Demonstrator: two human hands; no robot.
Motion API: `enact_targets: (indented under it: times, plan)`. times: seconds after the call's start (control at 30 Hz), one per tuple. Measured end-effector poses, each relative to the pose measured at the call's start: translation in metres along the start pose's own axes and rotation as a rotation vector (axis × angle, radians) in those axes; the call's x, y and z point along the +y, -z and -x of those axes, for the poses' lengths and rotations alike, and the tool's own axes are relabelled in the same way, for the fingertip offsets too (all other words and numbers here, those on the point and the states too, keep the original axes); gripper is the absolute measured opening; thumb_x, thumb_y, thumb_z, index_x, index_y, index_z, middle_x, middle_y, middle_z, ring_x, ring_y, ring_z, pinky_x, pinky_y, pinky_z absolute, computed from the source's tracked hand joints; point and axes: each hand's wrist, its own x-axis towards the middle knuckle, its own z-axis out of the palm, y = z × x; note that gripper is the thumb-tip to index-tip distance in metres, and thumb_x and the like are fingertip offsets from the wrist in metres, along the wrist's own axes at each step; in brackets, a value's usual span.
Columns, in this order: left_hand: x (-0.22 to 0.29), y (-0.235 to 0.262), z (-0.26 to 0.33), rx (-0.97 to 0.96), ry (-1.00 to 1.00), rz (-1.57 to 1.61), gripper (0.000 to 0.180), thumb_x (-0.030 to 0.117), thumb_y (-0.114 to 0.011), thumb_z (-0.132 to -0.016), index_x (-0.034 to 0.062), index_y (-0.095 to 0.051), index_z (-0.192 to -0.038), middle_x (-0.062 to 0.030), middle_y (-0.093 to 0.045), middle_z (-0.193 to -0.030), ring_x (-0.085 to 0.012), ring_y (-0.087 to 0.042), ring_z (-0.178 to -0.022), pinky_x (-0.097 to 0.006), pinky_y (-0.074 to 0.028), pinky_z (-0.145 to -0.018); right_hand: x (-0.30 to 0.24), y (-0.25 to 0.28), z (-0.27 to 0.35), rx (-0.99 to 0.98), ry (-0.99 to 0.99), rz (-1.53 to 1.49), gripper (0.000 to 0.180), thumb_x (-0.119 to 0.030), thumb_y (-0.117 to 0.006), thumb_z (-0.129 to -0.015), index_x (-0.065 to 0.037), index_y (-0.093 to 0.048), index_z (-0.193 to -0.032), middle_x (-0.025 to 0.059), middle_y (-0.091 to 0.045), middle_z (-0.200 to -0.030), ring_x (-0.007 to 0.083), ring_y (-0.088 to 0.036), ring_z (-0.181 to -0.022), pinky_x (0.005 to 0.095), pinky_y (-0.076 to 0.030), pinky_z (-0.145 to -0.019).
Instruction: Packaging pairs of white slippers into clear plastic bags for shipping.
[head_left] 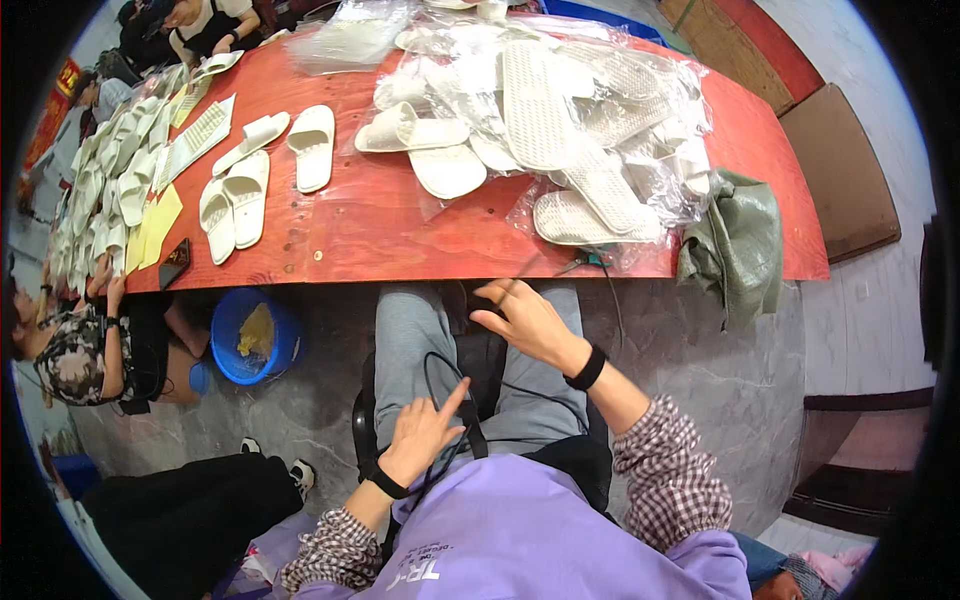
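My left hand point(422, 440) is over my lap, its index finger stretched out and nothing visible in its grasp. A black cable point(428, 368) loops beside it and runs down along my front. My right hand point(535, 325) is above my thighs by the table's front edge, thumb and fingers apart. A faint dark streak shows at its fingertips; I cannot make out what it is. Nearest to it on the table are a small tool with teal handles point(590, 258) and a white slipper point(590, 218). More white slippers point(535, 105), several in clear plastic bags, are heaped behind.
The red table point(400, 235) spans the width ahead. Loose slippers point(312, 150) lie left of the heap. A green sack point(735, 240) hangs over the right edge. Below stands a blue bin point(255, 335). At the left a person point(80, 350) sits by many slippers; others are farther back.
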Motion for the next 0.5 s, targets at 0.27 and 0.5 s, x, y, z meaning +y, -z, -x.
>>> enact_targets:
  times: [0.27, 0.5]
  plan:
    - [-0.045, 0.009, 0.002, 0.31, 0.652, 0.44, 0.058, 0.031, -0.052, -0.096, 0.0136, -0.03, -0.147, -0.015, -0.059, -0.066, -0.0323, -0.058, -0.056, -0.043, -0.048, -0.059, 0.072, -0.027, 0.116, 0.356, -0.408, 0.01, 0.029, -0.022, -0.056, -0.092, 0.002, -0.064, -0.105, 0.0194, -0.06, -0.112, 0.0356, -0.054, -0.107, 0.0414, -0.043, -0.094]
    - [-0.166, -0.101, 0.037, 0.145, 0.922, 0.434, 0.074, 0.052, -0.047, -0.093, 0.0008, -0.032, -0.144, -0.0306, -0.046, -0.134, -0.0433, -0.042, -0.127, -0.044, -0.033, -0.107, 0.232, -0.067, 0.253, 0.446, -1.162, -0.436, 0.066, -0.05, -0.035, -0.099, 0.006, -0.047, -0.132, 0.0241, -0.048, -0.134, 0.0343, -0.043, -0.125, 0.0372, -0.033, -0.105]
